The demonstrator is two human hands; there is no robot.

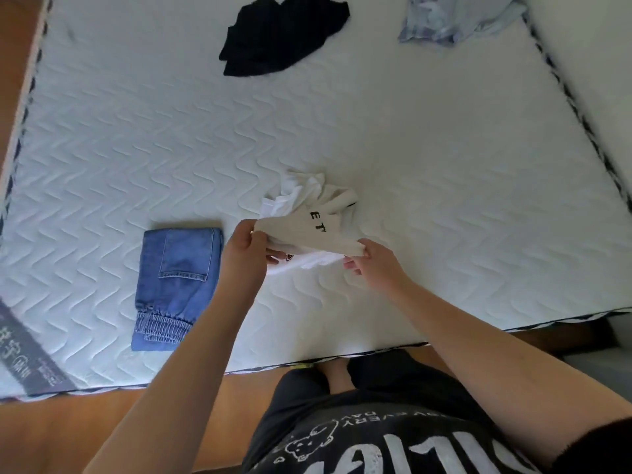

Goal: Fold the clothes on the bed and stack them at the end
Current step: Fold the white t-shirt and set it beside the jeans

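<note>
A crumpled white garment with black letters (309,220) hangs just above the white quilted mattress (444,200), near its front edge. My left hand (244,249) pinches its left edge and my right hand (374,265) pinches its right edge, stretching a cream band between them. Folded blue jeans (178,285) lie flat to the left of my hands. A black garment (284,34) lies in a heap at the far middle, and a pale blue garment (458,17) is bunched at the far right corner.
The mattress has a dark-trimmed border (564,94) along its right side and front edge. A grey label strip (24,347) crosses its front left corner. Wooden floor (212,405) shows below the front edge, where I stand.
</note>
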